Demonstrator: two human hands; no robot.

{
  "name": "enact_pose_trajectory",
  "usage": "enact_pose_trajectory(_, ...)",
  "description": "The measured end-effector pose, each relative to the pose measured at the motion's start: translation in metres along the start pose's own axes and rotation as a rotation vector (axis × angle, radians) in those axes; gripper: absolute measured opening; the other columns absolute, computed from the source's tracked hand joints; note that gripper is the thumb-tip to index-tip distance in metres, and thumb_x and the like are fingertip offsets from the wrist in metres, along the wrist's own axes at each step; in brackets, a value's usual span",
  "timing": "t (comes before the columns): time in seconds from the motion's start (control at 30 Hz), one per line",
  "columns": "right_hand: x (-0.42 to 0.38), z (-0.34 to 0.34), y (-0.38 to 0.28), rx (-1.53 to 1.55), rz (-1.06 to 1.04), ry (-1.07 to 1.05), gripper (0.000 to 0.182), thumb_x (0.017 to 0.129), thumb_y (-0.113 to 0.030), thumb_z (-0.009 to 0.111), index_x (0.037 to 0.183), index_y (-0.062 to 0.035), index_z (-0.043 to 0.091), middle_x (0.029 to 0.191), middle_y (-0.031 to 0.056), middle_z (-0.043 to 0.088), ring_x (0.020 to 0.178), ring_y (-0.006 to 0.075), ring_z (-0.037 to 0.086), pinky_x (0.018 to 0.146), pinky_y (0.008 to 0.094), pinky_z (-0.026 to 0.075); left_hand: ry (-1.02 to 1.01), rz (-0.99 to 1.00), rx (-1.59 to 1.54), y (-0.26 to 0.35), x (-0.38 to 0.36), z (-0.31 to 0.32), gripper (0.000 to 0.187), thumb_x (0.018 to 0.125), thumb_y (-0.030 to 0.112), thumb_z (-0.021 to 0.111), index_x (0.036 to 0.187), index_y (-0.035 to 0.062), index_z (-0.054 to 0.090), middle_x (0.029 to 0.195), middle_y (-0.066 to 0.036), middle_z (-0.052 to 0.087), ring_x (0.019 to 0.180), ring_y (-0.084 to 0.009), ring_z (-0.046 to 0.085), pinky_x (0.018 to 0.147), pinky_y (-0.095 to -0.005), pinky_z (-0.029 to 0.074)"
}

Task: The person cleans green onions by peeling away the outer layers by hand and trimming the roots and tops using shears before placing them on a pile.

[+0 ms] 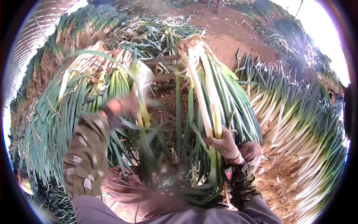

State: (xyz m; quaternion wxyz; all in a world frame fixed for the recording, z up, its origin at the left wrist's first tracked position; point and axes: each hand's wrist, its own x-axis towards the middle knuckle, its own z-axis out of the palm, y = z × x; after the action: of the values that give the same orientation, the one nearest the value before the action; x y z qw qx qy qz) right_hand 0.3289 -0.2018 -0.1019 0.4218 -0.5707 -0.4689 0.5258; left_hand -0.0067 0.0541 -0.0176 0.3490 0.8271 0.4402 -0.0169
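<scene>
My right hand [226,146], in a striped glove, is wrapped round the stalks of green onions [214,98] whose white stems point up and away from me. Their roots are at the top, and the green leaves hang below the hand. My left hand [128,106] is smeared by motion at the left of centre, near blurred pale leaves and a stem [143,80]; its fingers cannot be made out. Under and beside it lies a large pile of green onions [112,80], roots at the far end.
A wooden frame [162,77] stands between the two bunches. Rows of green onions [294,115] lie along the right, with more heaps [89,22] at the back left. Bare brown soil [227,33] shows ahead. Loose dry roots [283,179] are at the lower right.
</scene>
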Motion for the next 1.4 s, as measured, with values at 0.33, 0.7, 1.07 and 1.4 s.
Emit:
enact_pose_trajectory(0.33,-0.013,0.009,0.003,-0.028,0.046,-0.109,0.049,0.083,-0.011,0.078,0.124,0.0025,0.055,0.096,0.0007,0.062,0.083,0.0096,0.06,0.073,0.0259,0.052,0.774,0.056,-0.721,0.027,0.063,-0.112,0.101,0.075,0.033,0.088,0.154,-0.0007,0.034,0.148,-0.028,0.048,0.131,-0.035,0.054,0.111,-0.047,0.044)
enact_pose_trajectory(0.7,-0.022,0.025,-0.001,-0.04,0.011,-0.171,0.049,0.083,-0.011,0.077,0.123,0.0017,0.053,0.096,0.003,0.06,0.085,0.0105,0.057,0.074,0.0281,0.052,0.593,-0.129,-0.817,0.079,0.128,0.03,0.031,0.084,0.007,0.077,0.113,0.0031,0.07,0.085,-0.008,0.069,0.048,-0.0071,0.054,0.04,-0.0238,0.039)
enact_pose_trajectory(1.07,-0.008,0.016,0.026,-0.03,-0.093,-0.061,0.038,0.086,-0.009,0.073,0.115,0.0034,0.052,0.09,0.0048,0.064,0.078,0.0127,0.063,0.067,0.0291,0.055,0.512,-0.171,-0.033,0.011,0.051,-0.107,0.019,0.094,0.023,0.07,0.102,0.0067,0.071,0.071,-0.004,0.067,0.053,-0.0125,0.061,0.052,-0.0279,0.054)
enact_pose_trajectory(1.4,0.007,0.066,0.024,-0.523,-0.128,0.138,0.045,0.082,-0.024,0.071,0.109,0.0018,0.045,0.086,0.0318,0.066,0.087,0.0518,0.066,0.074,0.0533,0.054,0.19,0.017,-0.734,0.075,0.028,0.133,0.064,0.085,0.053,0.079,0.111,-0.005,0.067,0.093,-0.009,0.07,0.075,-0.0145,0.068,0.06,-0.0265,0.057)
